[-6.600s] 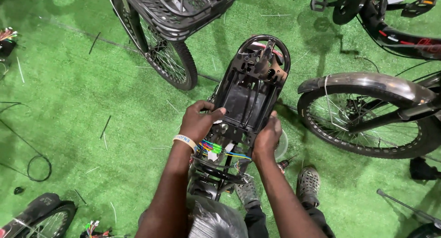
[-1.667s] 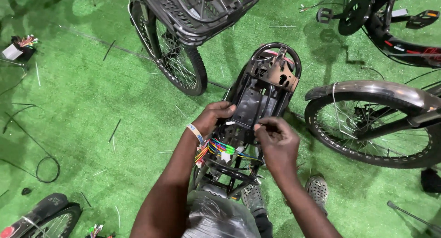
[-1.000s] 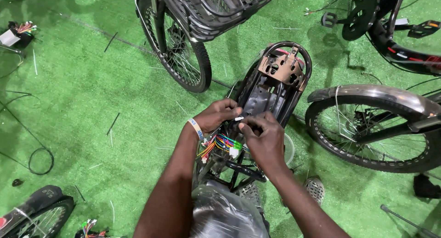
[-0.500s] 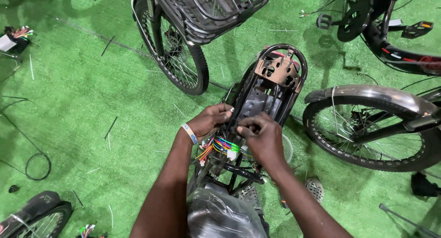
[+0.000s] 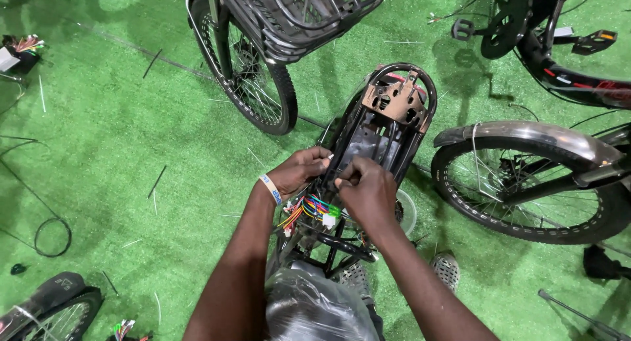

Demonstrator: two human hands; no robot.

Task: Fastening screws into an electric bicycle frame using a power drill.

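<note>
Where green turf [image 5: 131,150] lies — left hand [image 5: 299,173], right hand [image 5: 368,190] grips pinching rear rack [image 5: 388,127] | bicycles around

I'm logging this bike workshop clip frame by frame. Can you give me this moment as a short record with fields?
setting: green artificial turf floor with bicycles around
left hand: left hand grips the left edge of the black rear rack frame
right hand: right hand pinches something small at the rack's middle; what it is cannot be told
wiring: bundle of coloured wires just below the hands
wrist: pale wristband on the left wrist
nearby: basket bike's wheel at left, wheel with mudguard at right
</note>
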